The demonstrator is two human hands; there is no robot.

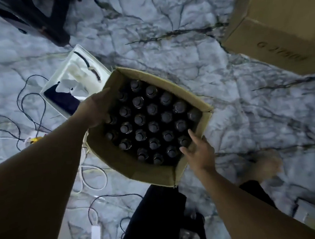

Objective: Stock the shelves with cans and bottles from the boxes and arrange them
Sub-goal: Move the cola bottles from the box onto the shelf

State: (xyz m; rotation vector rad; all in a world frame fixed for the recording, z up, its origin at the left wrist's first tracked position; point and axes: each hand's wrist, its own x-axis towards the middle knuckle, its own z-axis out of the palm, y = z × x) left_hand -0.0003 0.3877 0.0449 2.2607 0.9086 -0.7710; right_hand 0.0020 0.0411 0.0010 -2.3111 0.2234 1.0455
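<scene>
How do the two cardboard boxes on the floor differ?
The box between the hands is open at the top and shows rows of dark-capped bottles; the box at the upper right shows no contents. The left hand and right hand are at the first box's walls; nothing touches the second. Both are brown cardboard on the marble-patterned floor.

The marble-patterned floor [183,32] carries an open carton of bottles [204,107], a second carton [277,28], a white tray [70,75] and loose cables [27,103].
</scene>
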